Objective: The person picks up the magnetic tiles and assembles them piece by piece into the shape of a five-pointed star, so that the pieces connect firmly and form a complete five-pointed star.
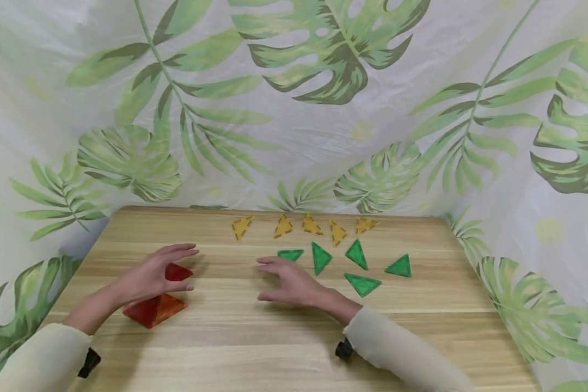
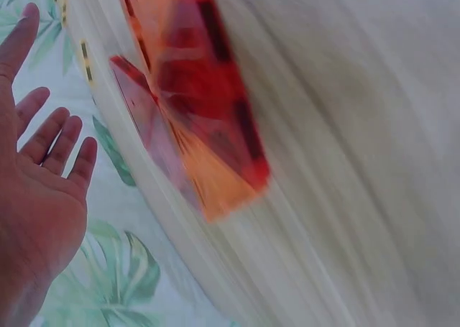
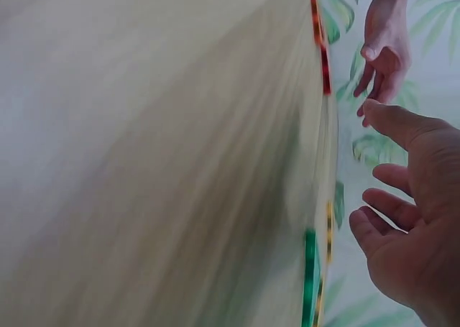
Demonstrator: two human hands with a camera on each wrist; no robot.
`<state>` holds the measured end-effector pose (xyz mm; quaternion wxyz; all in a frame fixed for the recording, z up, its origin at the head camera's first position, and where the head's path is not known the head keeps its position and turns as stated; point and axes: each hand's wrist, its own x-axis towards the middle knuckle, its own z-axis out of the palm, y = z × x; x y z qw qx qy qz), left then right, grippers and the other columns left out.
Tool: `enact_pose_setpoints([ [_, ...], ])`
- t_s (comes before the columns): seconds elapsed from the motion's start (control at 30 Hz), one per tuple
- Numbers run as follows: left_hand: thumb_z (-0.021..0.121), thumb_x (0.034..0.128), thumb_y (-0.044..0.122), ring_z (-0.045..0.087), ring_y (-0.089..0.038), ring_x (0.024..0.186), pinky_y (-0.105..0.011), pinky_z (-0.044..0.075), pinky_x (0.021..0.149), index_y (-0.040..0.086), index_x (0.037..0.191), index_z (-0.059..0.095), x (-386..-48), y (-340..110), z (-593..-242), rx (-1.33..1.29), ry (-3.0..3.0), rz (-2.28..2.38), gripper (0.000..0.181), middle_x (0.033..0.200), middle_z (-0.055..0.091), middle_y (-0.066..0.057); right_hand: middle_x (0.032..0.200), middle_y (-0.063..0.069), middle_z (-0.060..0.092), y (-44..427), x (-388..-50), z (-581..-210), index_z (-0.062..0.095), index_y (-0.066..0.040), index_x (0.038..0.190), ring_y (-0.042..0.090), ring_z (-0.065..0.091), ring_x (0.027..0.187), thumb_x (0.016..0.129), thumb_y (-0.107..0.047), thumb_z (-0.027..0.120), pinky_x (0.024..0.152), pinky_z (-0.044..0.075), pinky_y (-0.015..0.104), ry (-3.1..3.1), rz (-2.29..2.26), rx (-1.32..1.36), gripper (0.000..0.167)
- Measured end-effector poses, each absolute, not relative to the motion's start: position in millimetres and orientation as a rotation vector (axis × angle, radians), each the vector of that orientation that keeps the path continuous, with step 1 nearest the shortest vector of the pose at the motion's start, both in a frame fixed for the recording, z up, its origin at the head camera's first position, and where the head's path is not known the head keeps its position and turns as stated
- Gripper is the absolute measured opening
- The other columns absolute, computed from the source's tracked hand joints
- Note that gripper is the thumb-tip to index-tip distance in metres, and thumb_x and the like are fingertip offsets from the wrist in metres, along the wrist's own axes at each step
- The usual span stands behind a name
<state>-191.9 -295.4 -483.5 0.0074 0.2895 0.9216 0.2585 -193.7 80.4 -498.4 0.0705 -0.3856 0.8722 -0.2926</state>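
My left hand (image 1: 149,276) hovers at the left side of the table, fingers extended and thumb apart, holding nothing. Below and beside it lie red and orange translucent triangular tiles: a red tile (image 1: 178,272) seen past the fingers, another red tile (image 1: 144,311) and an orange tile (image 1: 169,307). In the left wrist view these red and orange tiles (image 2: 208,90) overlap or meet; how they join cannot be told. My right hand (image 1: 294,282) hangs over the middle, fingers loosely bent with nothing in them. Just behind it is a green triangular tile (image 1: 291,254), partly hidden.
More green triangular tiles (image 1: 363,284) lie scattered to the right of my right hand. Along the back of the wooden table (image 1: 235,354) several yellow triangular tiles (image 1: 283,226) form a loose row. A leaf-printed cloth (image 1: 304,136) hangs behind the table.
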Motion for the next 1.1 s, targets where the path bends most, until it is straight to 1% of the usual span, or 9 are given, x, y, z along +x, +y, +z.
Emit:
enact_pose_setpoints([
  [0.03, 0.089, 0.0846, 0.044, 0.053, -0.047, 0.137, -0.066, 0.045, 0.107, 0.002, 0.146, 0.062, -194.1, -291.6, -484.1, 0.905, 2.883, 0.809, 0.079, 0.153, 0.055, -0.022, 0.159, 0.012, 0.053, 88.1, -194.9, -498.3, 0.06, -0.005, 0.149, 0.028, 0.048, 0.148, 0.094, -0.033, 0.084, 0.119, 0.043, 0.045, 2.627, -0.893, -1.141, 0.066],
  [0.07, 0.089, 0.085, 0.043, 0.051, -0.047, 0.138, -0.067, 0.043, 0.109, 0.002, 0.147, 0.061, -196.7, -287.7, -484.7, 0.906, 2.876, 0.819, 0.08, 0.154, 0.054, -0.022, 0.159, 0.013, 0.053, 95.6, -196.3, -498.4, 0.061, -0.005, 0.148, 0.029, 0.048, 0.148, 0.093, -0.031, 0.084, 0.119, 0.043, 0.047, 2.629, -0.907, -1.122, 0.065],
  [0.2, 0.089, 0.0864, 0.039, 0.051, -0.048, 0.139, -0.066, 0.043, 0.109, -0.001, 0.148, 0.059, -207.9, -272.5, -487.4, 0.949, 2.869, 0.839, 0.079, 0.154, 0.054, -0.024, 0.155, 0.018, 0.055, 123.3, -202.1, -497.4, 0.064, -0.001, 0.144, 0.036, 0.05, 0.145, 0.092, -0.026, 0.086, 0.118, 0.043, 0.054, 2.658, -0.948, -1.088, 0.062],
  [0.3, 0.089, 0.0869, 0.034, 0.05, -0.049, 0.14, -0.066, 0.043, 0.111, -0.002, 0.149, 0.057, -216.2, -262.4, -489.7, 0.955, 2.862, 0.868, 0.079, 0.154, 0.053, -0.025, 0.153, 0.019, 0.056, 141.7, -207.0, -497.3, 0.064, 0.0, 0.143, 0.038, 0.052, 0.143, 0.091, -0.027, 0.086, 0.117, 0.043, 0.056, 2.704, -0.921, -1.073, 0.062],
  [0.43, 0.09, 0.0866, 0.03, 0.048, -0.049, 0.142, -0.066, 0.041, 0.113, -0.004, 0.15, 0.055, -229.2, -248.6, -493.7, 0.921, 2.85, 0.905, 0.08, 0.156, 0.051, -0.026, 0.152, 0.018, 0.058, 164.1, -213.9, -500.3, 0.065, 0.0, 0.143, 0.039, 0.053, 0.142, 0.091, -0.028, 0.087, 0.115, 0.046, 0.056, 2.772, -0.869, -1.039, 0.063],
  [0.57, 0.09, 0.0869, 0.028, 0.046, -0.051, 0.143, -0.067, 0.039, 0.115, -0.007, 0.151, 0.051, -244.2, -235.6, -498.3, 0.882, 2.853, 0.922, 0.083, 0.156, 0.048, -0.03, 0.152, 0.019, 0.058, 182.8, -221.5, -506.1, 0.066, 0.0, 0.141, 0.039, 0.053, 0.141, 0.088, -0.026, 0.089, 0.114, 0.046, 0.056, 2.818, -0.875, -0.997, 0.063],
  [0.73, 0.089, 0.0887, 0.029, 0.042, -0.054, 0.144, -0.067, 0.034, 0.118, -0.01, 0.153, 0.045, -262.6, -223.6, -505.0, 0.836, 2.869, 0.925, 0.087, 0.157, 0.044, -0.034, 0.154, 0.019, 0.056, 196.3, -228.7, -511.1, 0.065, 0.0, 0.141, 0.04, 0.051, 0.142, 0.086, -0.025, 0.091, 0.115, 0.045, 0.056, 2.831, -0.89, -0.933, 0.066],
  [0.93, 0.086, 0.0906, 0.027, 0.035, -0.054, 0.149, -0.066, 0.028, 0.122, -0.011, 0.156, 0.041, -280.4, -214.4, -514.4, 0.715, 2.848, 0.984, 0.088, 0.162, 0.037, -0.033, 0.155, 0.017, 0.055, 205.1, -232.8, -519.0, 0.065, -0.002, 0.143, 0.038, 0.05, 0.144, 0.085, -0.031, 0.091, 0.114, 0.046, 0.056, 2.838, -0.851, -0.896, 0.069],
  [1.1, 0.086, 0.0902, 0.025, 0.034, -0.054, 0.149, -0.065, 0.027, 0.123, -0.011, 0.155, 0.041, -291.0, -208.6, -519.3, 0.685, 2.873, 0.972, 0.087, 0.161, 0.037, -0.034, 0.155, 0.018, 0.054, 208.6, -234.9, -524.1, 0.065, -0.002, 0.142, 0.04, 0.049, 0.143, 0.086, -0.032, 0.091, 0.113, 0.047, 0.056, 2.831, -0.852, -0.903, 0.069],
])
